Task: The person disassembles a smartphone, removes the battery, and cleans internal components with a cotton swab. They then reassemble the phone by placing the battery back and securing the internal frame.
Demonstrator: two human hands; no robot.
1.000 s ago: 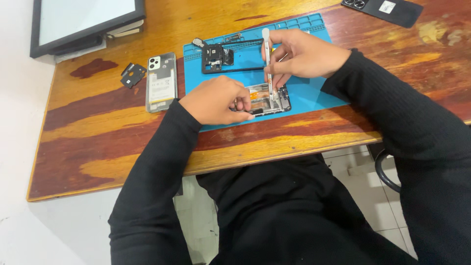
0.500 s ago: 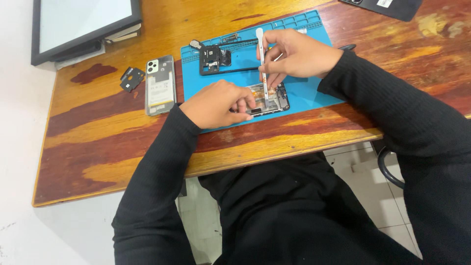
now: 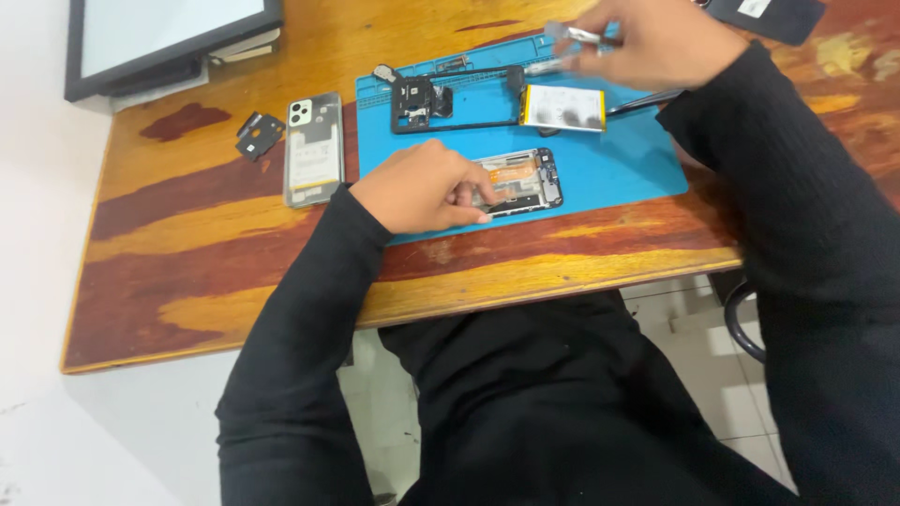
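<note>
Since a second ago my right hand (image 3: 656, 42) has lifted off the opened phone body (image 3: 520, 181) on the blue mat (image 3: 619, 164), pinching slim metal tweezers (image 3: 574, 36). Left hand (image 3: 422, 187) presses flat, unclenched, on the phone; it's fragile, best gripped by its edges.

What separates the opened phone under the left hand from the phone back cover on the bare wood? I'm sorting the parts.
The opened phone lies crosswise on the blue mat, internals exposed, under the left hand. The back cover lies lengthwise off the mat, closed, pale and untouched. Both lie flat.
</note>
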